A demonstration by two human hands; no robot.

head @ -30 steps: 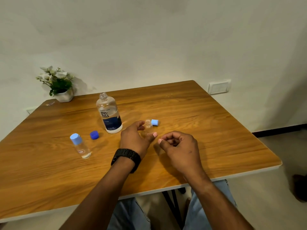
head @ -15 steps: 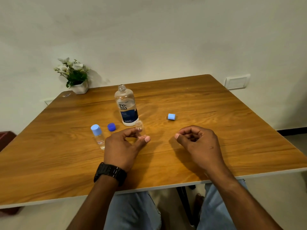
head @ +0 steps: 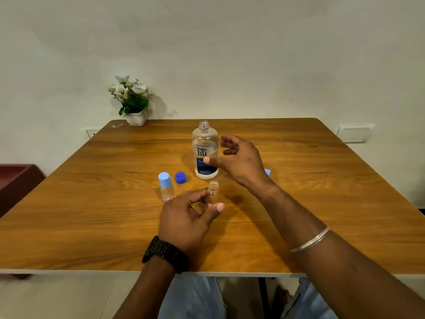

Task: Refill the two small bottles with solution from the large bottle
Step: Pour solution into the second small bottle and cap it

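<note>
1 uncapped small bottle [head: 213,192] in left-hand [head: 186,217] grip, right hand [head: 241,160] spread beside uncapped large bottle [head: 204,150].

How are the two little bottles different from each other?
The small capped bottle wears a light blue cap; the small open bottle has none, so its threaded neck shows. The capped one stands alone on the table; the left hand holds the open one between thumb and fingers. Both are small, clear and upright, with a little label.

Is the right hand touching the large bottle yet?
Cannot tell. In the head view the right hand spreads beside the large bottle; its thumb overlaps the label, contact unclear.
</note>
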